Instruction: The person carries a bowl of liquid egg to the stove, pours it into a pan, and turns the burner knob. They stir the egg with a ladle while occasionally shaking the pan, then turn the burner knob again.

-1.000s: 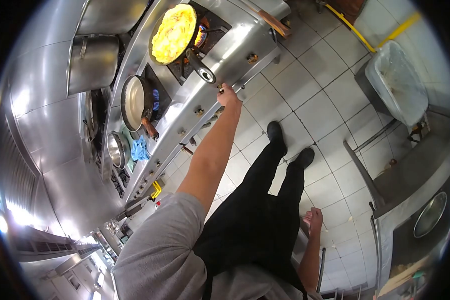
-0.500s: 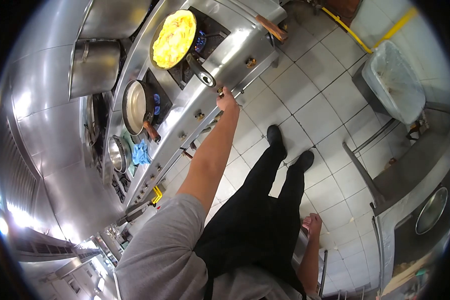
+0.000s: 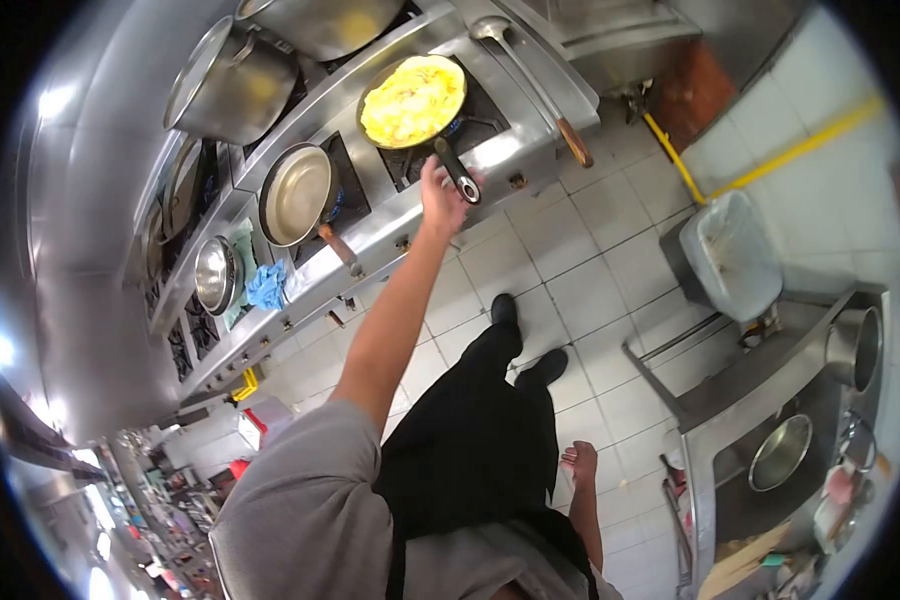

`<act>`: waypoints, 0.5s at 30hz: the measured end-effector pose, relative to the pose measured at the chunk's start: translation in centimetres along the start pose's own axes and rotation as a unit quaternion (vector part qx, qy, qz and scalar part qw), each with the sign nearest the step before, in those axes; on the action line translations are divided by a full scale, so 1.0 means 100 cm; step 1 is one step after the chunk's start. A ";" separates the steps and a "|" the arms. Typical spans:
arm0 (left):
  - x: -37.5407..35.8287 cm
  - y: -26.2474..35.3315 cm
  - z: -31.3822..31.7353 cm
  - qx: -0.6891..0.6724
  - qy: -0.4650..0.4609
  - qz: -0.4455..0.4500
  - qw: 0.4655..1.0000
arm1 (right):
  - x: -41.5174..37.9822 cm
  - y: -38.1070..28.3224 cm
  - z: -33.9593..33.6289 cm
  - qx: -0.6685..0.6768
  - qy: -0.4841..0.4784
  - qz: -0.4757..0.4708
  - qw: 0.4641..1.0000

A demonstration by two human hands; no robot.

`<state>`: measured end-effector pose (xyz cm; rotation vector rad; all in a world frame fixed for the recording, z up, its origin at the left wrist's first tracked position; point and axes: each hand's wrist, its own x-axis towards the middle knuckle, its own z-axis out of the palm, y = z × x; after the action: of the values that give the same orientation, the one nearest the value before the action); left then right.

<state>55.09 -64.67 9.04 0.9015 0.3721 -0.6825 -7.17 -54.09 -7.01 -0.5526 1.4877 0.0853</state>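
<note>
My left hand [image 3: 444, 200] reaches out over the stove's front, fingers apart and slightly blurred, right beside the black handle of a frying pan [image 3: 456, 172]. That pan sits on a lit burner, filled with a thick yellow egg omelette [image 3: 414, 102]. My right hand [image 3: 580, 461] hangs low at my side, its fingers curled in and nothing visible in them. To the left of the omelette pan, a second frying pan [image 3: 298, 194] with a wooden handle stands over a blue flame, with only a pale sheen inside.
Large steel pots [image 3: 232, 85] stand at the stove's back. Metal bowls [image 3: 216, 274] and a blue cloth [image 3: 267, 287] lie farther left. A long-handled ladle [image 3: 530, 80] rests at the right end. Across the tiled floor are a lined bin [image 3: 732, 255] and a steel counter [image 3: 705, 455].
My left hand has left the stove knob and opened beside the omelette pan's handle. The camera view has shifted, showing more of the ladle and counter.
</note>
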 end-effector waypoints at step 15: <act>0.016 0.021 -0.035 0.327 0.024 0.014 0.945 | -0.001 -0.154 0.028 -0.110 0.022 -0.065 0.992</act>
<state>57.64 -61.55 7.35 1.5540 0.1697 -0.7717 1.27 -66.41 -2.42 -0.8324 1.4910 0.1379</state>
